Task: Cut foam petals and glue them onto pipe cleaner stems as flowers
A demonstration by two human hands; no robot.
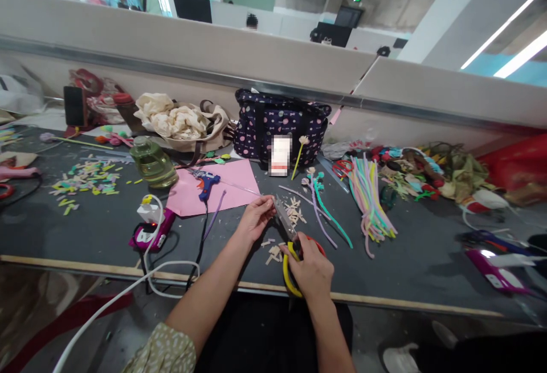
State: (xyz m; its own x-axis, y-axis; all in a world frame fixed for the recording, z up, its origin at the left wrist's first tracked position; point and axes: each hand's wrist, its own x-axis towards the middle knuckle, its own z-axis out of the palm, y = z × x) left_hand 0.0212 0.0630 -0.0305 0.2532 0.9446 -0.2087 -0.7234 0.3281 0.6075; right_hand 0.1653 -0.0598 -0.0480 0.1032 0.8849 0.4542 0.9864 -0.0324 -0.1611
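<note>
Right fingers clamped on scissors, left fingers pinched together by the blades, kinda lower-middle of frame

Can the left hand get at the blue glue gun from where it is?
Probably yes: the blue glue gun lies on the pink sheet, with nothing tall between it and the left hand. But that hand is by the scissors' tips, apparently pinching something small.

Dk patterned bag at back — greenish btl to its L.
</note>
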